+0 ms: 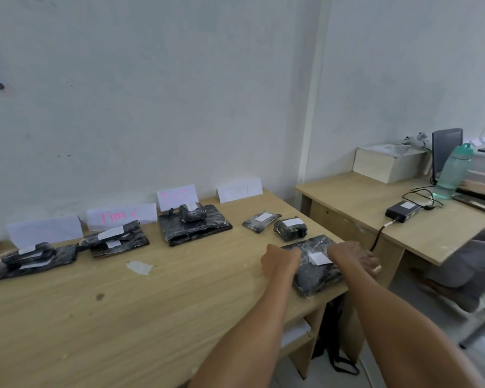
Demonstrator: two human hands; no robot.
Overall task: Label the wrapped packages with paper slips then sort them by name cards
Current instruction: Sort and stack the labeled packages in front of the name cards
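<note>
Left hand (280,261): on package (311,278); fingers hidden.
Right hand (353,257): fingers curled over package edge.
Risk: slip (319,259) dislodged if package is dragged.

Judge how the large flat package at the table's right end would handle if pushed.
The flat wrapped package probably stays stiff: it lies flat like a board. Its glossy film likely slides easily on the table. Near the edge, a push might drop it.

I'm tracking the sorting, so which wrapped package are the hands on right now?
The large flat package nearest the camera, far right, held between the left hand and right hand; every other one lies farther back, untouched.
</note>
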